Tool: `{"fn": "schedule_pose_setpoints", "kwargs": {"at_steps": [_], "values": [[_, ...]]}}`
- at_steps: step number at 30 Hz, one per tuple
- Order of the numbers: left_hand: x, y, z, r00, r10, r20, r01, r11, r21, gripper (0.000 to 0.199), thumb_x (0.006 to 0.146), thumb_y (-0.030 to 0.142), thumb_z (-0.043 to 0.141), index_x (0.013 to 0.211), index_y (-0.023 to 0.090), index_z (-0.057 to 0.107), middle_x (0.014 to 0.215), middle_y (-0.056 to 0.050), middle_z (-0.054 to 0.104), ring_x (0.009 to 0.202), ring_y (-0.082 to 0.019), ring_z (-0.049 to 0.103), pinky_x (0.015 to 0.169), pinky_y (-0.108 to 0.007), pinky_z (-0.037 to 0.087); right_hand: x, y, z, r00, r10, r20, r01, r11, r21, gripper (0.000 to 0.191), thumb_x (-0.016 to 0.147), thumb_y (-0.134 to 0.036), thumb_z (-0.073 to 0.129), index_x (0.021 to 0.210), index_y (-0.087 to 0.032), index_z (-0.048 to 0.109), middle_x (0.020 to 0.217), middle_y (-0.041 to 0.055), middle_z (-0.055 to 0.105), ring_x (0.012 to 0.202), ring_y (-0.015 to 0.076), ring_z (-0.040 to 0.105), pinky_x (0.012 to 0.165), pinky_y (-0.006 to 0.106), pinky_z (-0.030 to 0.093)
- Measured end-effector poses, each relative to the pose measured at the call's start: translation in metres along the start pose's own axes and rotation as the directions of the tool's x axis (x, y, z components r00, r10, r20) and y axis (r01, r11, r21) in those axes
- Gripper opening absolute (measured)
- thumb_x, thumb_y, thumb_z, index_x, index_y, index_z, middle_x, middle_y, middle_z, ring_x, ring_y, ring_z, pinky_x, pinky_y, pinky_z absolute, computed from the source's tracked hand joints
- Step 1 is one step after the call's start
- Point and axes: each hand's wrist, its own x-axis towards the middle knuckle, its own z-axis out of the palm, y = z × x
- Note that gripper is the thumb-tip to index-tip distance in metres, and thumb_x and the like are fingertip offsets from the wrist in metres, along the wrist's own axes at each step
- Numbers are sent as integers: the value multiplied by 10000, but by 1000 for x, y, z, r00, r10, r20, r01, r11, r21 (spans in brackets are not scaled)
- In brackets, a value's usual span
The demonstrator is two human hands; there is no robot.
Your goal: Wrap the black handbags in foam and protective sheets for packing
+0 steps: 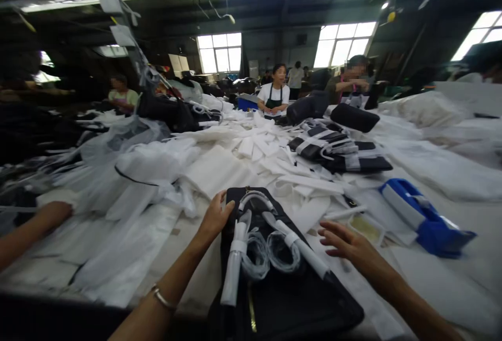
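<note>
A black backpack [282, 299] lies on the table's near edge in front of me. Its carry handle and shoulder straps are wrapped in white foam and plastic, with two coils [255, 257] of clear-wrapped strap in the middle. A gold zip runs below them. My left hand [215, 216] grips the bag's upper left edge, thumb on top; the other fingers are partly hidden. To the right of the bag, my right hand [347, 244] is held apart from it, fingers spread and holding nothing. A blue and white tape dispenser [425, 218] stands beyond the right hand.
White foam sheets and strips [259, 145] cover much of the table. Clear plastic bags [152, 163] are heaped at left. Several wrapped black bags [341, 147] lie at back right. Another person's hand [55, 210] reaches in from the left. Co-workers [274, 92] are across the table.
</note>
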Motion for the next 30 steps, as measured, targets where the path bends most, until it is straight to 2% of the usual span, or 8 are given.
{"fn": "schedule_pose_setpoints", "kwargs": {"at_steps": [3, 7, 13, 19, 22, 25, 28, 30], "values": [[-16, -14, 0, 994, -108, 34, 111, 988, -106, 540, 823, 410, 589, 1269, 118, 502, 1346, -200, 547, 1247, -283, 537, 1047, -411, 423, -18, 4, 8, 995, 59, 82, -54, 996, -69, 586, 789, -598, 599, 1215, -198, 646, 1166, 123, 701, 1063, 310, 665, 840, 412, 569], [-36, -16, 10, 976, -201, 86, 215, 955, -202, 612, 820, 363, 607, 1365, 149, 429, 1249, -169, 615, 1071, -247, 645, 941, -375, 500, -28, -3, 21, 987, -28, 158, 70, 962, -264, 573, 786, -654, 564, 1161, -240, 693, 1227, 68, 684, 1211, 313, 575, 1055, 414, 434], [-61, -7, 4, 967, -240, 81, 252, 949, -189, 674, 753, 265, 643, 1385, 146, 444, 1247, -160, 599, 1097, -259, 619, 1005, -385, 445, -54, 6, 24, 978, -16, 207, 76, 956, -285, 543, 833, -647, 518, 1136, -241, 714, 1189, 53, 704, 1145, 304, 617, 1002, 362, 479], [-65, -12, -13, 980, -88, 176, 104, 991, -83, 639, 774, 382, 640, 1354, 170, 474, 1356, -172, 538, 1227, -306, 543, 1011, -444, 449, -79, 14, 21, 956, 43, 291, 25, 974, -225, 498, 837, -602, 550, 1103, -221, 728, 1108, 73, 729, 984, 279, 682, 819, 339, 565], [-56, -3, -18, 996, 81, 32, -84, 989, 126, 589, 785, 391, 610, 1309, 143, 506, 1470, -184, 416, 1364, -316, 396, 1084, -480, 379, -77, 0, 19, 983, 28, 179, 21, 964, -265, 505, 815, -610, 563, 1086, -219, 731, 1055, 81, 741, 923, 268, 695, 784, 334, 571], [-47, 15, -15, 970, 229, 82, -242, 940, 242, 541, 819, 383, 580, 1303, 152, 516, 1423, -157, 489, 1359, -277, 408, 1146, -459, 293, -73, -17, 20, 995, -31, 97, 62, 941, -334, 491, 798, -614, 582, 1082, -243, 731, 1048, 71, 743, 960, 272, 686, 859, 349, 546], [-42, 23, -7, 966, 205, 159, -235, 951, 201, 572, 797, 403, 633, 1309, 172, 520, 1383, -136, 537, 1322, -273, 457, 1145, -420, 301, -69, -20, 23, 995, -67, 76, 91, 928, -361, 489, 783, -624, 591, 1064, -251, 733, 1023, 73, 746, 954, 286, 682, 859, 369, 541], [-42, 17, -4, 984, 142, 107, -155, 980, 125, 625, 780, 425, 665, 1324, 164, 503, 1437, -147, 482, 1362, -288, 408, 1148, -423, 293, -69, -12, 25, 997, -23, 80, 49, 940, -339, 510, 767, -626, 603, 1085, -245, 720, 987, 80, 749, 903, 287, 691, 795, 370, 558]]}}
